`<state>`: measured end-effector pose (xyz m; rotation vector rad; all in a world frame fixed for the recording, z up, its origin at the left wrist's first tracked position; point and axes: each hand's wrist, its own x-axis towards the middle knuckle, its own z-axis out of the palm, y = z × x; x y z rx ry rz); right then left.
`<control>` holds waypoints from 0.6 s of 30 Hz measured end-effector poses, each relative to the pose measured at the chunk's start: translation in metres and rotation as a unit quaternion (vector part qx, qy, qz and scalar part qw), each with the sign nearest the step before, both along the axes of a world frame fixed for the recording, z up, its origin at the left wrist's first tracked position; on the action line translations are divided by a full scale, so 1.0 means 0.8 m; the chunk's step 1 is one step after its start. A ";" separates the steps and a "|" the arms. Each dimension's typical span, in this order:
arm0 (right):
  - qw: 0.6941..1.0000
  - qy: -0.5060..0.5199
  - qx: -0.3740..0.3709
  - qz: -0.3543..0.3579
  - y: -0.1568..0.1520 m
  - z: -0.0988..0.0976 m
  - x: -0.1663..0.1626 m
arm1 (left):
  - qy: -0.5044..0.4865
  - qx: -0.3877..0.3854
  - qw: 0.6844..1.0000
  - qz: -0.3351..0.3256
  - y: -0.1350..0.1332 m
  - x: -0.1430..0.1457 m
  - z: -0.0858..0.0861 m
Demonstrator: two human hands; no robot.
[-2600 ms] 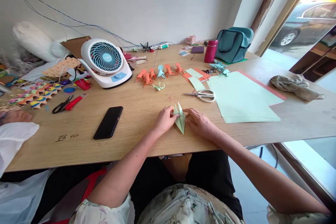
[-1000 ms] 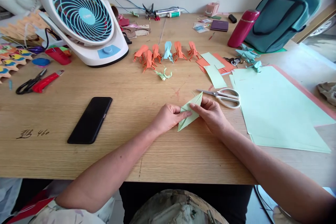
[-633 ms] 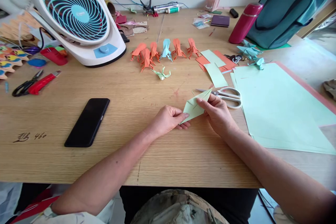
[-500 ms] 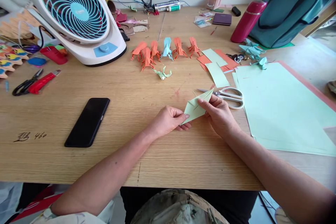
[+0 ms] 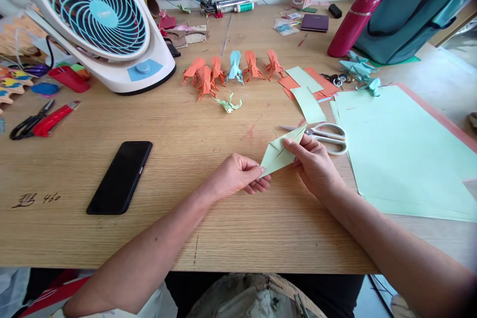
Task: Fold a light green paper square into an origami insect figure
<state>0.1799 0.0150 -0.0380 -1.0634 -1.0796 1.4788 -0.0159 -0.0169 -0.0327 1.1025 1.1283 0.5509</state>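
Note:
A folded piece of pale green paper is held between both hands above the wooden table. My left hand pinches its lower left corner between thumb and fingers. On the upper right part, my right hand grips it with the thumb pressed flat on top and the fingers behind, hidden by the paper. White-handled scissors lie just beyond my right hand, their blades partly behind the paper's tip. A small folded green paper figure rests farther back.
Orange origami figures and a blue one stand behind. Large green sheets lie right, near cut strips. A black phone, a fan, a red cutter, a magenta bottle and a teal bag surround the hands.
The view has shifted slightly. My left fingers have slid a little at the paper's lower corner, while my right hand keeps its hold. The paper's folded shape looks the same.

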 end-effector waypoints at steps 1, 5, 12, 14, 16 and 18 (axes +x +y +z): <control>1.000 0.010 -0.006 -0.004 0.000 0.001 0.001 | 0.002 -0.003 1.000 -0.004 0.000 0.000 0.000; 0.999 0.040 -0.022 -0.017 0.001 0.005 0.005 | 0.010 -0.002 1.000 -0.014 -0.002 -0.001 0.002; 0.999 0.028 -0.013 -0.021 0.006 0.004 0.012 | -0.018 -0.001 0.999 -0.028 0.000 -0.011 0.009; 0.999 0.026 -0.013 -0.024 0.007 0.003 0.013 | -0.041 -0.002 0.999 -0.031 0.001 -0.013 0.011; 0.999 0.033 -0.015 -0.016 0.004 0.001 0.009 | -0.045 0.016 0.999 -0.026 0.001 -0.012 0.012; 0.999 0.036 -0.015 0.000 -0.002 -0.001 0.002 | -0.023 0.048 0.998 -0.018 -0.002 -0.007 0.011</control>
